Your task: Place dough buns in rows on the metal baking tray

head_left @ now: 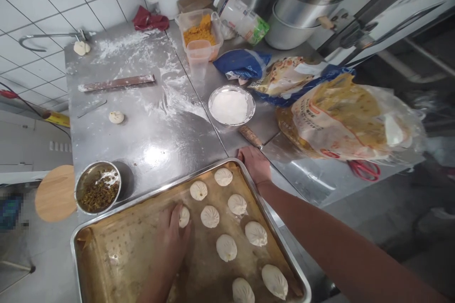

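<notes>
My left hand (173, 232) is over the baking tray (135, 201), its fingers closed around a small pleated bun (184, 217) at the tray's surface. Several more white pleated buns, such as the nearest one (210, 217), lie in rough rows on the brown lining to the right. My right hand (254, 163) rests at the tray's far right corner, apparently gripping the rim; its fingertips are partly hidden. One more bun (116, 117) sits alone on the steel table beyond the tray.
A bowl of chopped filling (98, 187) stands left of the tray. On the floury table (142, 137) lie a rolling pin (119, 83) and a thin metal tool (91, 109). Farther right are a bowl of white powder (232, 105), a wooden handle (250, 136), bags (337, 118) and red-handled scissors (364, 169).
</notes>
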Motion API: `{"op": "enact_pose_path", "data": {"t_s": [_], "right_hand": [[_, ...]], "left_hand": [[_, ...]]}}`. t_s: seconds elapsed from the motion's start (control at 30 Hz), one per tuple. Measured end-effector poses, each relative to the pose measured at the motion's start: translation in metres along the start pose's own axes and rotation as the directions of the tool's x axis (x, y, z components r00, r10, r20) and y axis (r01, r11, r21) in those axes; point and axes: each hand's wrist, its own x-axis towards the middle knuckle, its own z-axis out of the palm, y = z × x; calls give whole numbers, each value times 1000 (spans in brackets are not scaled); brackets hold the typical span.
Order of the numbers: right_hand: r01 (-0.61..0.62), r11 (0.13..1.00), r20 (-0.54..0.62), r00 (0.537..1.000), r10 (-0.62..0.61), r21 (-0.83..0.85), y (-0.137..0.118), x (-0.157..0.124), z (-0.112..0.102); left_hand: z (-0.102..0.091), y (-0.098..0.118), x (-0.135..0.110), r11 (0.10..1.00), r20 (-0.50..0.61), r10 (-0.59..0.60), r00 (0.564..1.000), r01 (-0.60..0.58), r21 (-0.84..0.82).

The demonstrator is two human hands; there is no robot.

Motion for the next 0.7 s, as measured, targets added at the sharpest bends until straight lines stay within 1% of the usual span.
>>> {"op": "enact_pose_path", "data": {"t_s": [0.07,0.1,0.17,0.2,0.23,0.27,0.33,0.37,0.43,0.47,0.5,0.53,0.6,0.67,0.7], "right_hand": [[-1,1000,6,1000,1,10,-1,1,-2],[-2,1000,8,1000,2,16,-1,1,-3],[-6,1000,4,1000,6,28,-2,2,-4],[-6,999,-2,1000,6,33,-2,2,-5],[-4,999,-9,1000,4,39,-2,2,-5],[3,999,-15,1000,-2,45,-2,3,-5],[19,998,-28,999,-18,58,-1,4,-6],[27,998,-33,999,-25,63,-1,5,-6],[34,997,-39,999,-32,68,-2,6,-6],[33,997,-38,999,-30,67,-3,6,-6],[29,998,-34,999,-27,63,-4,5,-7],[24,998,-26,999,-22,58,-5,4,-7],[11,999,-4,1000,-10,42,-7,2,-7],[0,1000,18,1000,0,27,-6,1,-5],[-6,1000,26,1000,5,20,-5,0,-4]], "left_hand": [[-6,1,-2,1000,25,20,999,-20,-5],[-13,1,-1,1000,34,17,999,-17,-6],[-34,-1,14,1000,25,-10,1000,10,1],[-47,-5,29,1000,-1,-31,1000,31,4],[-61,-11,51,998,-43,-54,998,55,10],[-74,-20,78,996,-86,-82,993,84,16],[-97,-46,145,989,-202,-120,972,134,58],[-107,-61,182,987,-244,-111,963,136,90],[-122,-93,252,967,-271,-149,951,198,163],[-126,-108,282,960,-267,-173,948,223,169],[-129,-121,307,957,-256,-189,948,236,169],[-130,-131,327,955,-236,-202,950,245,169],[-128,-145,350,954,-186,-221,957,252,165],[-125,-151,357,951,-165,-235,958,261,163],[-124,-152,355,950,-180,-239,954,268,162]]}}
